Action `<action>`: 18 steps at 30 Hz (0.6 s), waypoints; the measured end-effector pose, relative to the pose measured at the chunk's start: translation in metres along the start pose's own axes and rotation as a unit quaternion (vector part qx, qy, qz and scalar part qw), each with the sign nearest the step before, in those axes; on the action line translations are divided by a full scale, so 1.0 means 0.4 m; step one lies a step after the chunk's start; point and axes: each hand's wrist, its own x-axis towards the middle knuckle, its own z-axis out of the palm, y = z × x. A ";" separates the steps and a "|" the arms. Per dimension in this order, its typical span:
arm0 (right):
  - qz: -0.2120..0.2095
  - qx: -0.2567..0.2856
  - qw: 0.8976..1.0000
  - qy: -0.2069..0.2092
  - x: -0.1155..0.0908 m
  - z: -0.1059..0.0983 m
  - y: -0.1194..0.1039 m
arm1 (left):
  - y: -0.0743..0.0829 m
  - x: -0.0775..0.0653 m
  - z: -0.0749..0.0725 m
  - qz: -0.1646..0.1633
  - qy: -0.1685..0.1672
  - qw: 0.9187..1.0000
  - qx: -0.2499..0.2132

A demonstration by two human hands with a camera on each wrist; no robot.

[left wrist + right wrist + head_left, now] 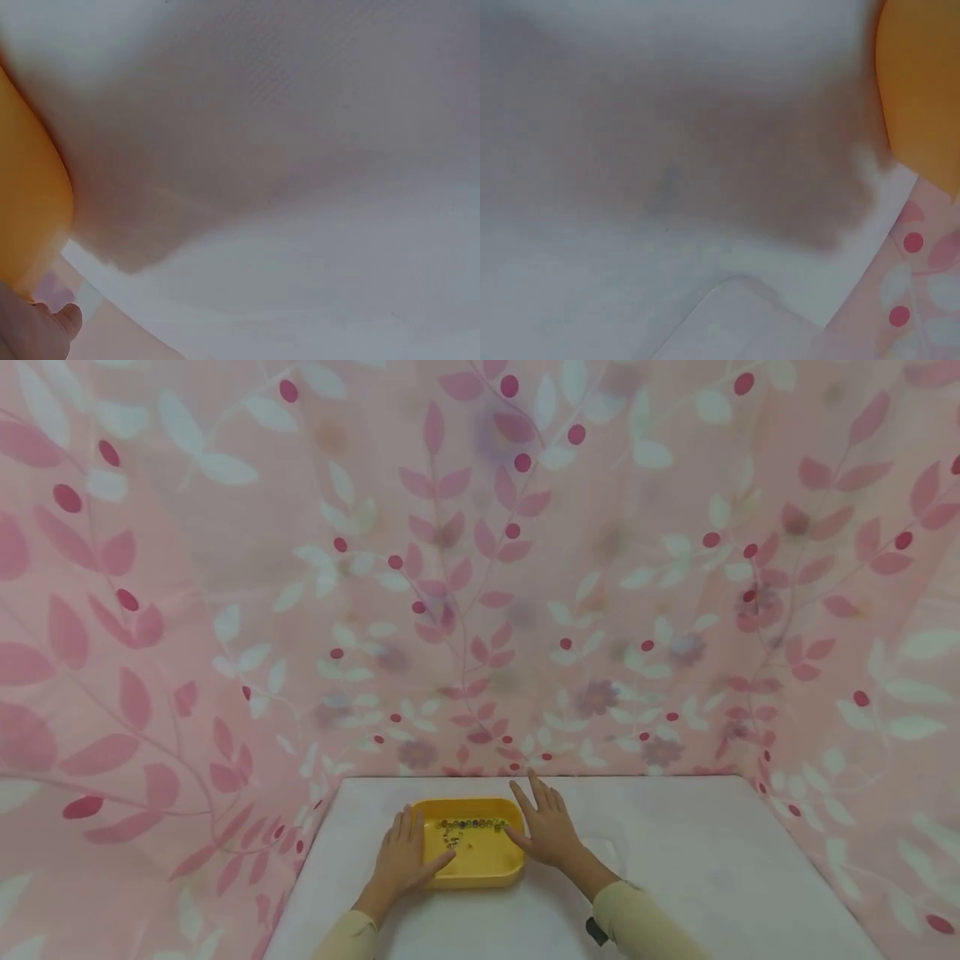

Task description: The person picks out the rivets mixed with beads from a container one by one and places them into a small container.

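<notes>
Pale sleeves (647, 920), round-cornered yellow tray (486, 863), small multicoloured beads (476, 823)

Pink leaf-print cloth (480, 610) on three sides of a white table (720, 860) suggests a curtained booth.

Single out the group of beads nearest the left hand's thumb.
The small clump in the left part of the yellow tray, just beyond the left thumb. The other group, a long row, lies farther from it, toward the tray's far side.
</notes>
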 end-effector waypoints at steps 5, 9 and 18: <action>-0.004 0.021 1.000 -0.015 0.023 0.014 -0.032 | -0.009 0.009 0.000 0.002 0.007 1.000 0.012; -0.021 0.024 0.999 0.007 0.041 0.023 -0.047 | -0.017 0.017 -0.004 0.003 0.017 1.000 0.009; -0.037 0.024 0.999 0.026 0.019 0.038 -0.072 | -0.005 0.002 0.007 0.011 0.019 1.000 -0.007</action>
